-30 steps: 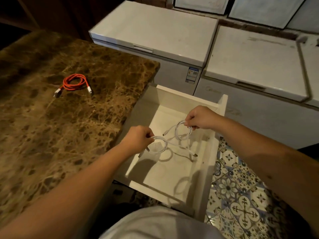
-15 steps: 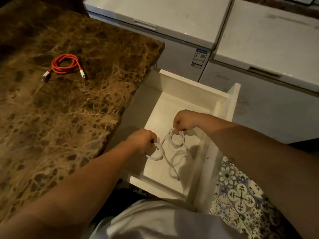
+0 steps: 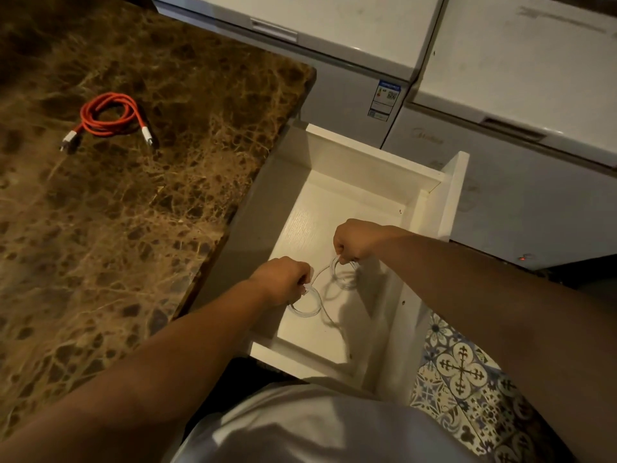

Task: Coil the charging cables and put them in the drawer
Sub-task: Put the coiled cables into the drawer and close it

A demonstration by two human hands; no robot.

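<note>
Your left hand (image 3: 283,282) and right hand (image 3: 355,242), each still gripping a loop of the thin white charging cable (image 3: 334,285), have sunk it into the open white wooden drawer (image 3: 374,162), so release comes next.

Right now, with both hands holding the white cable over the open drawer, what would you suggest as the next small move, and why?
Probably lower and release it. The left hand and right hand each pinch a loop of the white cable inside the drawer, near its floor. The red cable on the countertop comes afterwards.
</note>
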